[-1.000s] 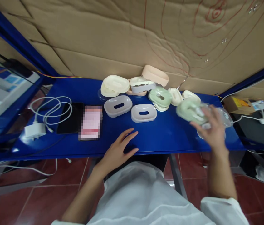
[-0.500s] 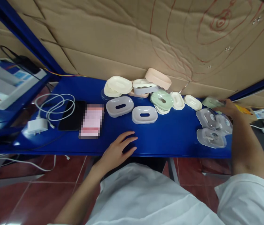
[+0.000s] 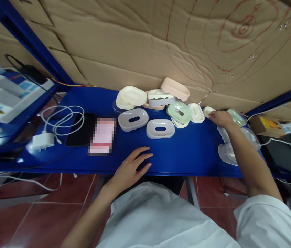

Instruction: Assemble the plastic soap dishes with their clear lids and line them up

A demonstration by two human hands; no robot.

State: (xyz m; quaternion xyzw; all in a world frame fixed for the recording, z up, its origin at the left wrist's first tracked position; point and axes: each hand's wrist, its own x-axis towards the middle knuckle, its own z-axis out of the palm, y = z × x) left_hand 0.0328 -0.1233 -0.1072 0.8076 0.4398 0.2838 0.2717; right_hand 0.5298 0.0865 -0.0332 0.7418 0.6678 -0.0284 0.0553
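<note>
My left hand (image 3: 131, 168) lies over the table's front edge, fingers spread and holding nothing. At the right, my right hand (image 3: 222, 119) has its fingers closed on the near side of a small cream soap dish (image 3: 208, 111), covering part of it. Just left of that stands another cream soap dish (image 3: 197, 113). A green soap dish (image 3: 180, 112) rests on a cream one. Two lilac soap dishes (image 3: 160, 129) with oval slots sit ahead of my left hand. Clear plastic lids (image 3: 226, 154) lie partly hidden under my right forearm. Behind my right hand is a green dish with a clear cover (image 3: 237, 117).
Against the cardboard wall (image 3: 125, 44) are stacked cream dishes (image 3: 133, 95) and a peach box (image 3: 175, 90). On the left lie a phone (image 3: 102, 136), a black flat device (image 3: 81, 132) and a white charger (image 3: 43, 141) with coiled cable. A small carton (image 3: 268, 127) stands right.
My right hand has moved left from the green dish at the far right to the small cream soap dish. The green dish now lies uncovered by my hand. My left hand stays put.
</note>
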